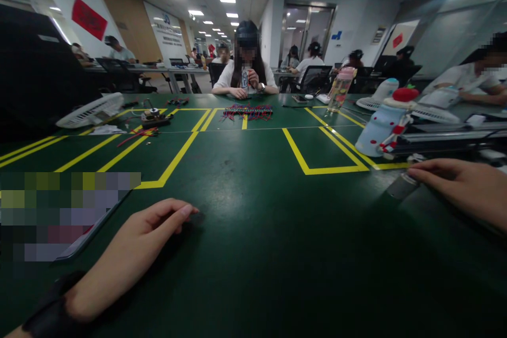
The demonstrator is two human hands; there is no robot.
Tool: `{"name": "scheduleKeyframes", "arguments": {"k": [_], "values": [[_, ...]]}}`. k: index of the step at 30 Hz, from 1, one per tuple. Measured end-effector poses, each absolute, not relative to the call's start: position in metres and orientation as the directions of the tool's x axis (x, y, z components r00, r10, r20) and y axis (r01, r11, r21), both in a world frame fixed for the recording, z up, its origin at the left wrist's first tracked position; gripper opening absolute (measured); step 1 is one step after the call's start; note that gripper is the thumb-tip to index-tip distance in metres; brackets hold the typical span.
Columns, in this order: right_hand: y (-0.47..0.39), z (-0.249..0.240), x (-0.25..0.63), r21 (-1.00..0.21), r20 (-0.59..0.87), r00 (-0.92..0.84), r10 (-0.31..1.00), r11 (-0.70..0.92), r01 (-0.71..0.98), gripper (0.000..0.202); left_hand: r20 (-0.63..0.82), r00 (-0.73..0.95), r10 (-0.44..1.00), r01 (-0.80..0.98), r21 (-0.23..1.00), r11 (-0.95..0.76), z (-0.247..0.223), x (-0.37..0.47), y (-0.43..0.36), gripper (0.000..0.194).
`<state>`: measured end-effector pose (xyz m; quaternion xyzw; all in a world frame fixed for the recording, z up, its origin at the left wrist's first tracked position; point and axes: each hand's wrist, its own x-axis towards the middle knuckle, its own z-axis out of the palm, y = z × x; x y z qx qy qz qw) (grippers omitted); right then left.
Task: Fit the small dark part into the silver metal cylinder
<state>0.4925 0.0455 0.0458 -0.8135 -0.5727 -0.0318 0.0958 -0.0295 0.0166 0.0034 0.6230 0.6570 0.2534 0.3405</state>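
Over the green tabletop (253, 253), my left hand (148, 237) has its thumb and fingers pressed together at the left of centre. A small dark piece seems to stick out at the fingertips, too blurred to name. At the right edge, my right hand (463, 185) pinches the upper end of a small grey cylinder (402, 186), which leans over the table. Just beyond that hand stands a pale blue bottle (374, 129) with red dots and a red top.
Yellow tape (336, 171) marks boxes on the table. A blurred-out flat item (99, 222) lies left. Further off are a white fan (93, 111), red wires (138, 136), a wire bundle (247, 112) and a clear bottle (341, 90). A person (245, 71) sits opposite.
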Motion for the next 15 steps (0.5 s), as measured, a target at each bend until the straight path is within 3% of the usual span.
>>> {"name": "scheduleKeyframes", "arguments": {"k": [10,15], "values": [[0.0449,0.051,0.4916,-0.223,0.066,0.428,0.901,-0.404,0.887,0.045,-0.148,0.013,0.989,0.639,0.762,0.106,-0.0036,-0.0369,0.0173,0.037],[0.0461,0.0501,0.496,-0.204,0.108,0.509,0.854,-0.482,0.852,0.048,-0.128,0.008,0.992,0.644,0.759,0.093,-0.0065,-0.0369,0.0185,0.038]]}}
